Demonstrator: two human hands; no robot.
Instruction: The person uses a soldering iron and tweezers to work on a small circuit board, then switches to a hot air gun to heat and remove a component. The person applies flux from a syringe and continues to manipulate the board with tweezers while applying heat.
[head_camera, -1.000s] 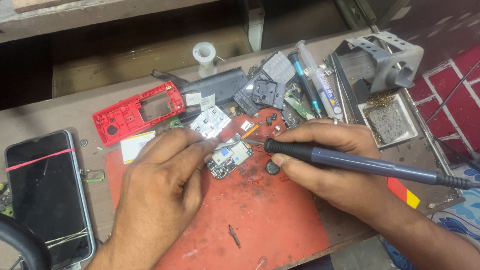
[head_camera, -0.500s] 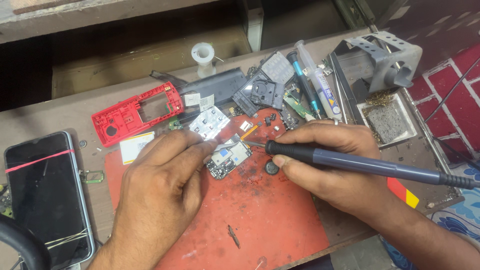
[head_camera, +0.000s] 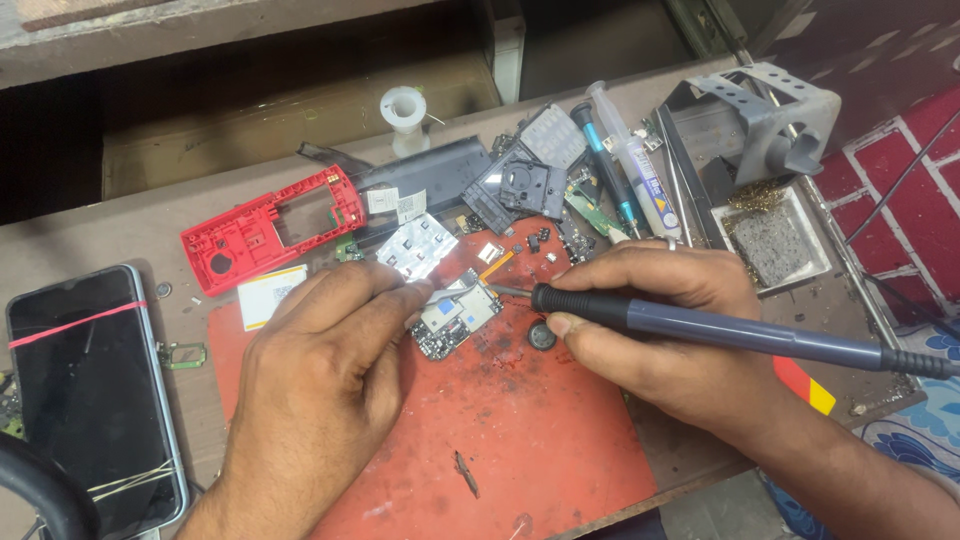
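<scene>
Soldering step in hand: left hand (head_camera: 320, 390) pinches the small circuit board (head_camera: 455, 318) at mat (head_camera: 520, 440) centre, right hand (head_camera: 660, 330) grips the soldering iron (head_camera: 700, 330) entering from 3 o'clock; steady tip contact appears required.

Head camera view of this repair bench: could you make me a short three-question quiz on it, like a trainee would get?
1. True or false: the right hand holds the soldering iron with its tip pointing toward the small circuit board.
2. Which hand steadies the circuit board? A) the left hand B) the right hand C) neither
3. Fill in: the smartphone with a red band across it lies at the ______ edge of the view, beside the red mat.

Key
1. True.
2. A; its fingertips rest at the board's edge.
3. Left; the red phone housing lies further back on the bench.
</scene>
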